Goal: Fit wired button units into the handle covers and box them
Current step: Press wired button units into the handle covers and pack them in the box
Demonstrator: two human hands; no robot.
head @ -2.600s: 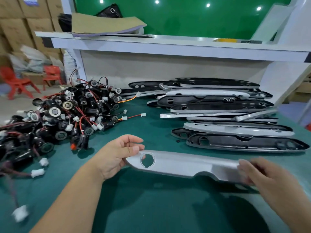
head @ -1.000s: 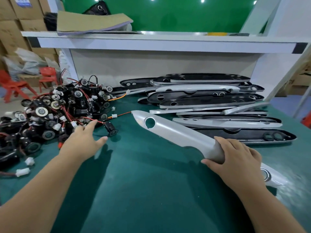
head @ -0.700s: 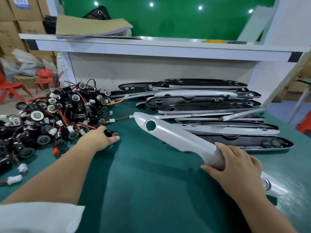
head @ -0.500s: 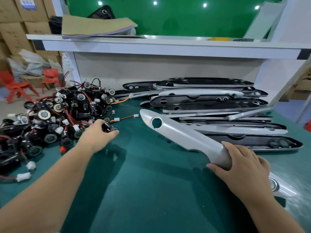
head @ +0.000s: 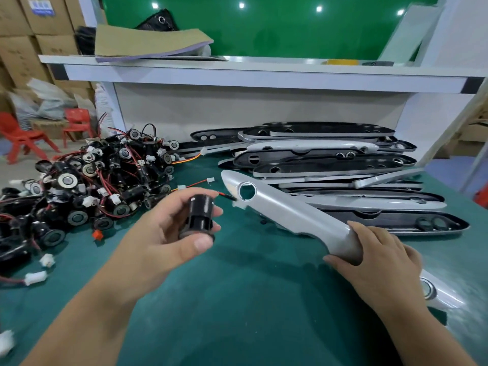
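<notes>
My left hand [head: 163,233] holds a black wired button unit [head: 197,215] between thumb and fingers, above the green table. Its red and black wires run right toward the cover's round hole. My right hand [head: 375,262] grips a long silver handle cover [head: 287,212] near its lower end, tilting the far end up. That far end has a round chrome-ringed hole [head: 247,191], empty. A chrome-ringed fitting [head: 426,287] shows at the cover's near end, past my right hand.
A heap of black wired button units [head: 87,186] lies at the left of the green table [head: 237,299]. A stack of silver and black handle covers [head: 324,165] fills the back right. A white shelf [head: 250,72] runs above, with cartons and red chairs beyond at left.
My left hand picked one button unit out of the heap and brought it right, up beside the cover's hole. My right hand keeps its grip on the cover.
</notes>
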